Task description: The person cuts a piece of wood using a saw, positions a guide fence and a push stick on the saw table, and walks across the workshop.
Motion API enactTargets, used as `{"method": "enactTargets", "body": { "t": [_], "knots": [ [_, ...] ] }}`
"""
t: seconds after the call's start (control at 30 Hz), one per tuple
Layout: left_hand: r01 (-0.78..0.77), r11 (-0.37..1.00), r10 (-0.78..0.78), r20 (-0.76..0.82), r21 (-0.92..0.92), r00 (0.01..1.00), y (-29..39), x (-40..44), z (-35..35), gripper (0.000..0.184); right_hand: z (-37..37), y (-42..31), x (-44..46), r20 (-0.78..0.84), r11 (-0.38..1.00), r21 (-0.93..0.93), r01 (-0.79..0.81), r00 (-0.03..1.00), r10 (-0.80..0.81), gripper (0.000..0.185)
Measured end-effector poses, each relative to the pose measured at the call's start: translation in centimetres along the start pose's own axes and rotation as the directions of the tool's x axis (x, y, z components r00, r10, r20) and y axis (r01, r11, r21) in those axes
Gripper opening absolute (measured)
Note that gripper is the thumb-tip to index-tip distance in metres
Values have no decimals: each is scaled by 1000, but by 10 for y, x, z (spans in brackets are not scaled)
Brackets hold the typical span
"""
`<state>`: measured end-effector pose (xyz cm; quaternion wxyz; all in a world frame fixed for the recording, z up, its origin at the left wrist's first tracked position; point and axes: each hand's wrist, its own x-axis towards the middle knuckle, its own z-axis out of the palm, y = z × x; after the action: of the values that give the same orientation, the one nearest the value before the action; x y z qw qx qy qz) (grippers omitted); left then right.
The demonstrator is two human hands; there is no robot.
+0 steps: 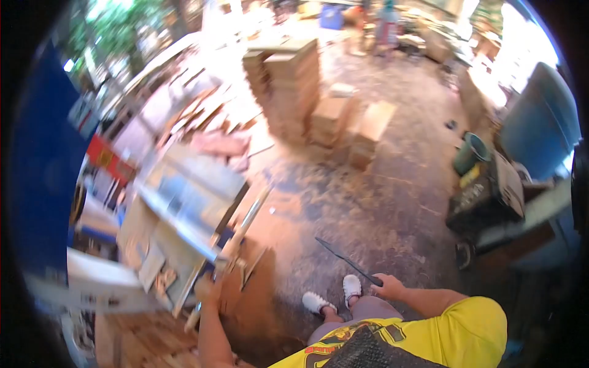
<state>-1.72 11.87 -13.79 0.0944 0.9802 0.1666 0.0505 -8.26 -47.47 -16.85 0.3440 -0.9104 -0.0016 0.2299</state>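
Observation:
In my right hand (390,287) is the dark handle of a long thin dark tool (346,260), which points forward and left over the floor. My left hand (210,288) reaches to the near edge of a machine table (184,190) with a metal fence or rail; its fingers are blurred, and what they touch I cannot make out. Beside that hand a long pale bar (245,222) runs along the table's right side. Small wood offcuts (164,279) lie on the machine's left part.
Stacks of wooden pieces (294,92) and lower stacks (371,132) stand on the floor ahead. Scattered boards (202,110) lie at the back left. On the right are a black box (485,196), a green bucket (471,152) and a large blue barrel (540,122).

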Motion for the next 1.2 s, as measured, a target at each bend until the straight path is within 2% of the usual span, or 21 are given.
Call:
{"method": "enactTargets", "body": {
  "t": [0.03, 0.13, 0.2, 0.27, 0.3, 0.33, 0.4, 0.43, 0.47, 0.5, 0.57, 0.63, 0.67, 0.73, 0.8, 0.83, 0.9, 1.0, 1.1, 1.17, 1.2],
  "knots": [
    [45, 998, -49, 110, 34, 993, 8, 2, -11, 58, -19, 18, -15, -35, 992, -27, -123, 992, 122, 53],
    [-15, 999, 18, 89, -36, 996, 15, 2, -18, 56, -56, 100, -40, -148, 913, -120, -391, 916, 373, 60],
    [85, 988, -73, 93, -132, 993, 25, 0, -25, 52, -72, 153, -48, -163, 841, -106, -530, 844, 511, 63],
    [20, 995, -14, 56, -97, 998, 2, -5, -8, 51, -92, 179, -52, -100, 716, -126, -686, 727, 679, 65],
    [-27, 997, 29, 19, -74, 999, -1, -1, 2, 49, -105, 190, -52, -106, 725, -106, -681, 732, 673, 65],
    [183, 980, -173, 126, -74, 977, 1, 2, 5, 48, -114, 200, -53, -138, 698, -99, -709, 704, 697, 63],
    [245, 969, -245, -18, 15, 969, 11, -14, 13, 52, -129, 219, -43, -161, 675, -77, -734, 677, 718, 62],
    [324, 941, -287, -285, 93, 915, 19, -35, 34, 54, -137, 230, -34, -196, 686, -28, -727, 677, 709, 62],
    [416, 899, -286, -535, 138, 795, 38, -46, 57, 58, -148, 243, -23, -234, 697, 19, -717, 674, 700, 62],
    [467, 877, -309, -609, 116, 731, 54, -61, 72, 58, -159, 258, -10, -230, 702, 29, -712, 678, 698, 62],
    [487, 870, -397, -480, 73, 782, 98, -87, 101, 58, -184, 289, 29, -159, 749, 26, -662, 737, 657, 60],
    [453, 890, -447, -95, 53, 889, 151, -101, 129, 58, -216, 321, 68, -74, 828, -68, -556, 831, 552, 58],
    [418, 908, -418, 130, 30, 899, 181, -99, 143, 59, -238, 338, 97, -10, 865, -174, -471, 879, 477, 58],
    [350, 934, -268, 510, -69, 817, 240, -78, 174, 59, -262, 367, 141, 109, 895, -284, -343, 916, 386, 58],
    [330, 920, -87, 709, -213, 700, 308, -42, 209, 59, -305, 369, 180, 138, 906, -316, -283, 931, 339, 59],
    [347, 894, -14, 756, -284, 655, 344, -23, 223, 59, -328, 365, 194, 139, 909, -332, -254, 940, 313, 59],
    [405, 827, 93, 806, -389, 585, 420, 19, 240, 59, -371, 362, 211, -13, 949, -226, -220, 975, 223, 59],
    [449, 779, 149, 825, -437, 545, 510, 64, 262, 60, -430, 379, 248, -108, 971, -81, -223, 971, 214, 56],
    [335, 838, 192, 807, -431, 558, 554, 113, 307, 56, -489, 400, 270, -161, 958, -5, -288, 945, 283, 53],
    [190, 937, 185, 876, -295, 446, 588, 152, 345, 55, -518, 437, 278, -153, 946, 111, -303, 936, 318, 50],
    [76, 969, 190, 902, -237, 388, 609, 175, 366, 55, -527, 456, 274, -259, 946, 68, -316, 910, 323, 47]
  ]
}}
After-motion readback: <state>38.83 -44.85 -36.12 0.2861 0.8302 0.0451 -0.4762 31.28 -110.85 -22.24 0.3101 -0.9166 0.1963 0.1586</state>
